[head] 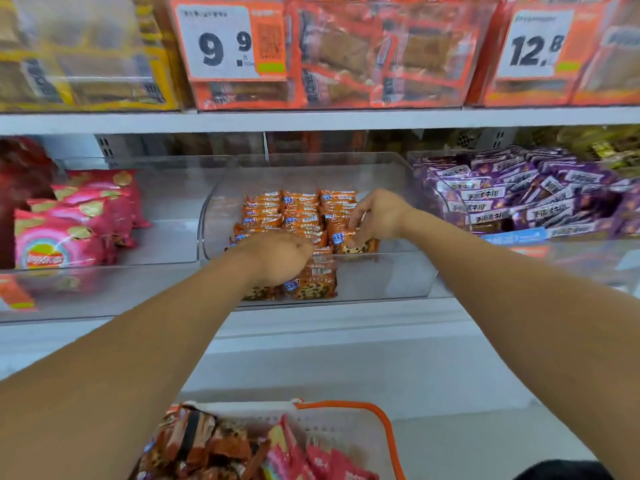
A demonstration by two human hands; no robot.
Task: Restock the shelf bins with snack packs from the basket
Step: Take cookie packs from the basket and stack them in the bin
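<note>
Shop, price tags, snack shelf bins

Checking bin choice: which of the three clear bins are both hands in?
The middle bin, holding orange packs; pink packs fill the left one, purple the right.

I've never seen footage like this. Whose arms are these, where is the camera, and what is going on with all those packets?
There is no machine here: a person wears one camera on the head, looking forward and down, so you see their own arms. Both hands reach into a clear shelf bin of orange snack packs. The left hand rests curled over packs at the front; what it holds is hidden. The right hand pinches one orange pack. Neighbouring bins hold pink packs and purple packs. Below is the basket with more snacks.
</note>
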